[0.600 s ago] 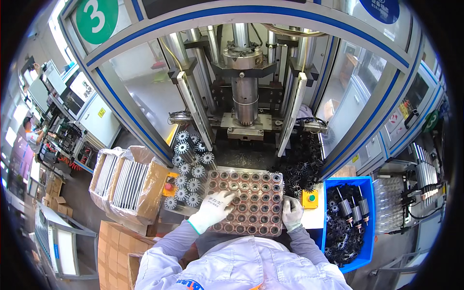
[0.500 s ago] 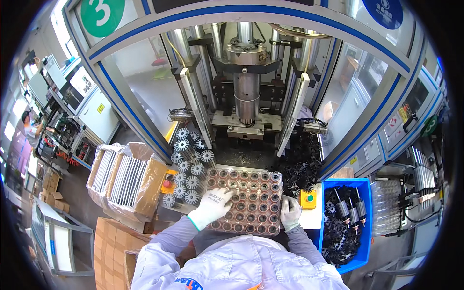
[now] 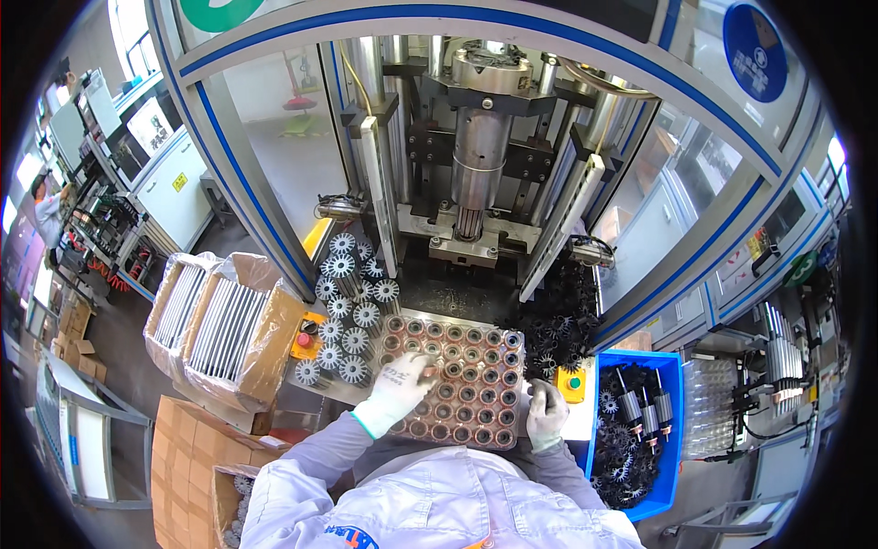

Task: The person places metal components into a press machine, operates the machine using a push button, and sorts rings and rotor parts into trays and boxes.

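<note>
left hand (image 3: 402, 382): over tray (image 3: 478, 385)
right hand (image 3: 547, 414): curled beside it
grips: i cannot tell
bin (image 3: 678, 403): three shafted cores (image 3: 649, 419), seemingly assembled
stacks (image 3: 367, 314): many bare cores (image 3: 353, 340)

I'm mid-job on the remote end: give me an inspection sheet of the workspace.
Surface: pale table, largely covered; yellow button box at right.
Work items: brown tray with rows of round pockets; silver toothed stacks left of it, dark toothed parts to the right.
Clutter: blue bin with dark toothed parts and shafted pieces; plastic-wrapped carton at left.
Hands: left hand over the tray, right hand by its right edge; both gloved, grip unclear.
Cables: yellow cable on the press's left side.
Surroundings: press ahead; another person far left.
</note>
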`<state>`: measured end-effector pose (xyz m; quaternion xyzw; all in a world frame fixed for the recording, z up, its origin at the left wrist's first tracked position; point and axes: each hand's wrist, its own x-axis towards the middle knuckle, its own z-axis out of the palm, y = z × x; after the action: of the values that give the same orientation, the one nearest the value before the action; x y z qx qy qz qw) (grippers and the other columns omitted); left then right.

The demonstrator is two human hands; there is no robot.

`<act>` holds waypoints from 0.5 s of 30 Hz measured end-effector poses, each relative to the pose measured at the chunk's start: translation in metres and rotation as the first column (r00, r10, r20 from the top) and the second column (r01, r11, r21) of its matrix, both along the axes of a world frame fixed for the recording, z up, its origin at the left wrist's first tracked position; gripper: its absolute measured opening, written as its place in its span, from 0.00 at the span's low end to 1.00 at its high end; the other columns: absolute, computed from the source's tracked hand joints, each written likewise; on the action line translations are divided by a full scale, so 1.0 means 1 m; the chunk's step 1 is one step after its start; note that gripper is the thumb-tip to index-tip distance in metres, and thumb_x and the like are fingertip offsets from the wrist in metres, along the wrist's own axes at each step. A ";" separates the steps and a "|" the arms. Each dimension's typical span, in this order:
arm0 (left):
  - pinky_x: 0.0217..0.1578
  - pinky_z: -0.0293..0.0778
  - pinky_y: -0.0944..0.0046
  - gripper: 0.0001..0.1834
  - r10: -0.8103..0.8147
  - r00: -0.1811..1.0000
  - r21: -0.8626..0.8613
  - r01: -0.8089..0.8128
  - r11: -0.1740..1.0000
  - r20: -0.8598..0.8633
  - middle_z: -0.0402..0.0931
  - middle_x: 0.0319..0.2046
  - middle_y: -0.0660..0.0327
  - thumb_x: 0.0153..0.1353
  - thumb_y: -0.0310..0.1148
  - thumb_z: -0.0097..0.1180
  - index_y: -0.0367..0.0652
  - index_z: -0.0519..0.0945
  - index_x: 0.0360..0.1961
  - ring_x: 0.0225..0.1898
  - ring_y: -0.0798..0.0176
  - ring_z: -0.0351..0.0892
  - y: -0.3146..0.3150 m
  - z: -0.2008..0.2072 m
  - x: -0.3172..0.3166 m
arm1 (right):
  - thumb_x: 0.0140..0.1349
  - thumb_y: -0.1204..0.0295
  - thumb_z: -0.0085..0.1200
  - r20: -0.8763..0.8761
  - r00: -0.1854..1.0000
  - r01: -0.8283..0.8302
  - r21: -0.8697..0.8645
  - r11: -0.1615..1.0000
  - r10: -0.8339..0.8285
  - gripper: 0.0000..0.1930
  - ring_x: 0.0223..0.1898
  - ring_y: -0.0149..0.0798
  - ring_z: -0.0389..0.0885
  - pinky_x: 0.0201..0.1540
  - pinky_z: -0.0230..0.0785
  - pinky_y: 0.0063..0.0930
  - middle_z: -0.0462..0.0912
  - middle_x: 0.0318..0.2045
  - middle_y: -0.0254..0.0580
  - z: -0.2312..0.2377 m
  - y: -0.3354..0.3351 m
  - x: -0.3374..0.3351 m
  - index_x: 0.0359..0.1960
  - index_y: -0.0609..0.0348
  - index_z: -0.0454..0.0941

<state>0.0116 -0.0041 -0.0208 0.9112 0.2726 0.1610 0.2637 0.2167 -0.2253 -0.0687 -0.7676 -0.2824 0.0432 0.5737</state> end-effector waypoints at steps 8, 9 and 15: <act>0.52 0.74 0.52 0.18 0.088 0.993 -0.020 -0.086 0.996 0.074 0.74 0.55 0.49 0.58 0.37 0.63 0.38 0.77 0.45 0.52 0.46 0.77 0.027 -0.011 0.024 | 0.62 0.74 0.56 0.303 0.919 -0.283 0.062 0.957 0.253 0.11 0.36 0.43 0.85 0.41 0.77 0.31 0.85 0.36 0.49 0.103 0.111 0.013 0.44 0.65 0.82; 0.52 0.73 0.50 0.17 0.030 1.000 0.043 -0.030 0.999 0.007 0.74 0.55 0.49 0.59 0.36 0.62 0.38 0.77 0.45 0.53 0.45 0.76 0.030 -0.016 0.020 | 0.62 0.73 0.57 0.378 0.893 -0.291 0.066 0.954 0.246 0.12 0.37 0.44 0.85 0.43 0.77 0.31 0.86 0.37 0.49 0.112 0.137 0.019 0.45 0.64 0.82; 0.48 0.75 0.50 0.14 -0.065 0.996 0.048 0.067 0.997 -0.056 0.77 0.48 0.51 0.60 0.38 0.60 0.40 0.79 0.41 0.47 0.46 0.79 0.036 0.003 0.024 | 0.56 0.62 0.66 0.474 0.867 -0.061 -0.204 0.977 0.154 0.37 0.56 0.50 0.79 0.62 0.68 0.37 0.80 0.55 0.57 0.109 0.279 0.105 0.65 0.67 0.65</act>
<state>0.0354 0.0320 -0.0177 0.9300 0.2453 0.1344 0.2385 0.3215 0.0533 0.0404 -0.7860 -0.4549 -0.0937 0.4080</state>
